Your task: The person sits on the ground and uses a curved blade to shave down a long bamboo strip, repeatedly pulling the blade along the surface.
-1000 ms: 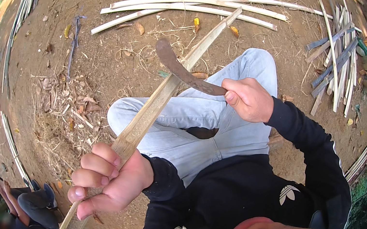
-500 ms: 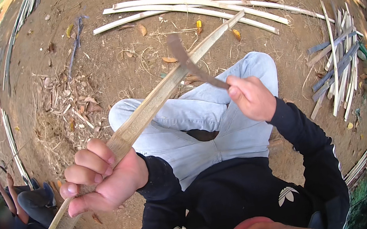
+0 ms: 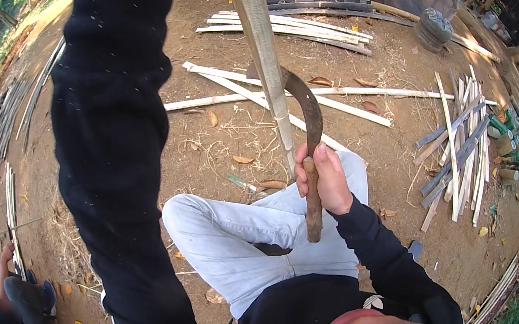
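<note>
My right hand [image 3: 328, 181] is closed round the wooden handle of a sickle [image 3: 310, 108] in front of my lap. The dark curved blade rises from the fist, and its tip passes behind a long bamboo strip [image 3: 261, 44]. That strip stands almost upright, its top cut off by the picture's upper edge and its narrow lower end beside my right fingers. Whether the fingers touch it, I cannot tell. My left arm [image 3: 115, 152] reaches far up in its black sleeve; the hand lies beyond the picture.
Pale bamboo strips [image 3: 357, 86] lie on the dirt ahead of my crossed legs, with another stack [image 3: 298, 27] farther off. At the right are a heap of slats [image 3: 472, 145] and green bottles [image 3: 513, 141]. Another person [image 3: 19, 294] sits at the left.
My left arm has swung up and the hand has left the picture. The bamboo strip has turned from slanting to nearly upright. The sickle has moved lower, its blade now pointing up.
</note>
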Demonstrator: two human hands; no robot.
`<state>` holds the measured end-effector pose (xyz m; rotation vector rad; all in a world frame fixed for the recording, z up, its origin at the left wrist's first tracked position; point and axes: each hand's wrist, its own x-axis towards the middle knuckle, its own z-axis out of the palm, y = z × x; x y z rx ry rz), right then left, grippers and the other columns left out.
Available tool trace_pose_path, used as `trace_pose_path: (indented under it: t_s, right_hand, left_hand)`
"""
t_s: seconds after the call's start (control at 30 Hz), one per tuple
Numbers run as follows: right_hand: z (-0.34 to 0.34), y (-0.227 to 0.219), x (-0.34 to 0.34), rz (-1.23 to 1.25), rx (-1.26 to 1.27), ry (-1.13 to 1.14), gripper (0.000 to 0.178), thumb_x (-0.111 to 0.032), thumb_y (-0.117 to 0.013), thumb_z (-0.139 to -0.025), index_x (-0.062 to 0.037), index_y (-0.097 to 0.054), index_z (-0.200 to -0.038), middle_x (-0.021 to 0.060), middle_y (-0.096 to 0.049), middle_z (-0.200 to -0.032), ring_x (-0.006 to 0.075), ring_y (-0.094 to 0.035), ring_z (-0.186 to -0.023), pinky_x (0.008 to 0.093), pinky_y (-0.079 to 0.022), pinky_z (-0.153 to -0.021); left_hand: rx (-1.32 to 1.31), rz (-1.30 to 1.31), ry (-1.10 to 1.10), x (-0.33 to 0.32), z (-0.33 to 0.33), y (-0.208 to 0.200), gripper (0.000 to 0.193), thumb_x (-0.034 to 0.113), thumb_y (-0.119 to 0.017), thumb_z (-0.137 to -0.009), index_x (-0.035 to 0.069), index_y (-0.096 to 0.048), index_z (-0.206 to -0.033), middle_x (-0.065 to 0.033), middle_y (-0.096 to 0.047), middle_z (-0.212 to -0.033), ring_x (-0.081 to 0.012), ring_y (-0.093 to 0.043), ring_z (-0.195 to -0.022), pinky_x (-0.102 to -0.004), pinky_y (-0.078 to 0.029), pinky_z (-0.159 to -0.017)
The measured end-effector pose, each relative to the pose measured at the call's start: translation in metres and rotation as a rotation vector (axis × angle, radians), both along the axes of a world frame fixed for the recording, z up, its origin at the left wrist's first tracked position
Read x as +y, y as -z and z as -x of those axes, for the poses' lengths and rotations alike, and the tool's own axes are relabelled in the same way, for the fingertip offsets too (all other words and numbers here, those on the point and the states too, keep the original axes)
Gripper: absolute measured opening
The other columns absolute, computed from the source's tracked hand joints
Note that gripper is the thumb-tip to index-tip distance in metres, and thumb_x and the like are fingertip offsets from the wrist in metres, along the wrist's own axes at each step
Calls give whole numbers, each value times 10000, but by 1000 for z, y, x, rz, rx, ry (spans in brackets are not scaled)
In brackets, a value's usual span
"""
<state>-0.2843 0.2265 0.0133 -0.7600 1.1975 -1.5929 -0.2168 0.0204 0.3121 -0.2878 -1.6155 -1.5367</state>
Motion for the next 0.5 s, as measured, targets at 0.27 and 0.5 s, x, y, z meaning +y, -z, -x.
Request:
trace_pose_path:
  t_s: [0.27,0.5]
  right_hand:
    - [-17,-13,12,185,-95,54,535,-562,-305,-960,-46,-449,-959,42,-472,-659,114,-473,-504,266,-436,-490]
    - [-18,23,19,105,-8,-32,572,-595,-336,-935,-34,-444,-920,51,-477,-654,116,-476,-517,246,-417,-491]
  left_hand:
    - [-188,-280,-75,20,37,144,456,486,-438,-954,39,-520,-992,-37,-523,-628,-133,-508,-494,-251,-427,-465]
    - [-99,-124,191,32,20,104,532,590,-335,-944,91,-445,-796,39,-279,-528,-54,-242,-392,-215,-237,-376]
